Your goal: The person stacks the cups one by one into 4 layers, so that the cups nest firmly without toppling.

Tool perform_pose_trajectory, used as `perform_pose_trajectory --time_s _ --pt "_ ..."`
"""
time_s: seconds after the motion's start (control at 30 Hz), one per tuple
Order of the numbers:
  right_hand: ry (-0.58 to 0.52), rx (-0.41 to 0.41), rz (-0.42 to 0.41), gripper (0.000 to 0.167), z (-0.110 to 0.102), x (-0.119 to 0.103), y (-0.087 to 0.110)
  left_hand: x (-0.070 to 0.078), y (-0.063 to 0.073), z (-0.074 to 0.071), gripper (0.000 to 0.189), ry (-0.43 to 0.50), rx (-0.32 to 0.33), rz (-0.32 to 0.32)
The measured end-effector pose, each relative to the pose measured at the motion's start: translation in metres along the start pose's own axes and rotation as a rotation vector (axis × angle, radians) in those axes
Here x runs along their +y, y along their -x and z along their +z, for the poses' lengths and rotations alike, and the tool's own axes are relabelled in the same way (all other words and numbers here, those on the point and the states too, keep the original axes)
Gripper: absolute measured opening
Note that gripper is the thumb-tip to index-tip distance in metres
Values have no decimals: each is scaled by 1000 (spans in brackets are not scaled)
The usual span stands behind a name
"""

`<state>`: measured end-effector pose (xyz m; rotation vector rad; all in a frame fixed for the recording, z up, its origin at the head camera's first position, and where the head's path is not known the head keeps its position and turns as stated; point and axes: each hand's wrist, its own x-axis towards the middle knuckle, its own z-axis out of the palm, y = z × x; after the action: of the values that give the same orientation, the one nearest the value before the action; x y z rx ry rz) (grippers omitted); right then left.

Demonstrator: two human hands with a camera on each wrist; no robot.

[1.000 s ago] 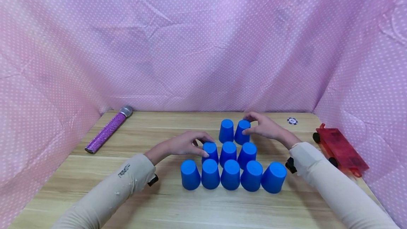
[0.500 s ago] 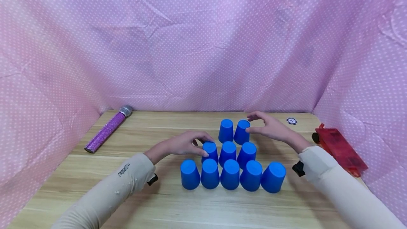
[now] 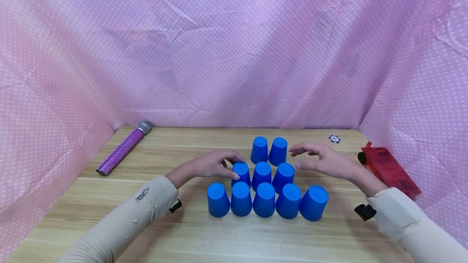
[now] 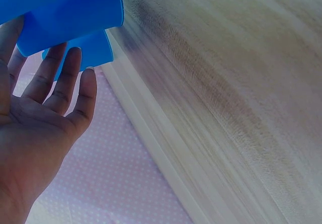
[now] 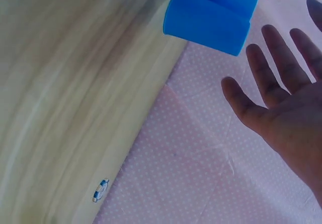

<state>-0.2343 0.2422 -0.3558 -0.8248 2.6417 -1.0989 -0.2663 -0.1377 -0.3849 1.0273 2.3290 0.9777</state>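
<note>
Blue plastic cups stand upside down in three rows on the wooden table. The front row (image 3: 264, 200) holds several, the middle row three, the back row two. My left hand (image 3: 210, 164) holds the left cup (image 3: 241, 169) of the middle row, thumb on its near side and fingertips at its far top edge. In the left wrist view that cup (image 4: 75, 20) lies against thumb and fingers. My right hand (image 3: 329, 163) is just right of the back row's right cup (image 3: 278, 151), fingers spread and holding nothing. The right wrist view shows a gap between fingertips and cup (image 5: 206, 22).
A glittery purple microphone (image 3: 124, 149) lies at the table's far left. A poker chip (image 3: 334, 139) sits near the back right edge, and a red toy cart (image 3: 391, 169) with black wheels stands at the right side. Pink dotted cloth (image 3: 234, 52) hangs behind and around the table.
My right hand has let go of the back row's right cup and moved right and toward me. The left hand has stayed at its cup.
</note>
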Motion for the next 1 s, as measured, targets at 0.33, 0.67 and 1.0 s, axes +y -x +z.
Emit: perform_pose_trajectory --time_s 0.33,0.67,1.0 --pt "-39 -122 19 55 17 4 2 -1 0 1 46 7 3 -8" --pt "-50 -163 64 56 24 5 1 -1 0 2 47 -2 5 -17" --pt "-46 -165 59 53 25 4 -1 1 1 1 47 15 0 -22"
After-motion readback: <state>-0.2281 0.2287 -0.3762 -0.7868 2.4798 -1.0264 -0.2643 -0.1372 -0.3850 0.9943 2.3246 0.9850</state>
